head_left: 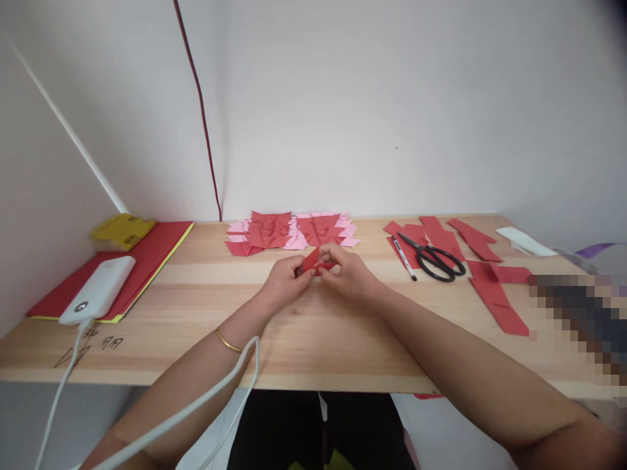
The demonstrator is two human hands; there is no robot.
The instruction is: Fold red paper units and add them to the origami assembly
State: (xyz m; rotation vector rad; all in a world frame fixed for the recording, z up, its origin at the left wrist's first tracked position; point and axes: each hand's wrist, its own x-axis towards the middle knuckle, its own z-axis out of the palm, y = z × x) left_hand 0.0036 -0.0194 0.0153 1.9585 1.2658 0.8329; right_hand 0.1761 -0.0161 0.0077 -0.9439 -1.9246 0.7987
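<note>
A small folded piece of red paper [310, 260] is held between my two hands, above the middle of the wooden table. My left hand [289, 279] pinches its left side between thumb and fingers. From the right, my right hand [345, 271] grips the other side, fingertips close to those of the left. Part of the paper is hidden behind the fingers. Just beyond the hands, folded red paper pieces [269, 230] and pink paper pieces [296, 236] lie stacked in overlapping rows near the wall.
Right of my hands lie black-handled scissors [441, 263], a pen [404, 258] and red paper strips [499, 303]. At left, a white power bank [100, 287] and a yellow packet [122, 232] rest on red sheets [161, 254]. A white cable [196, 405] crosses my left forearm.
</note>
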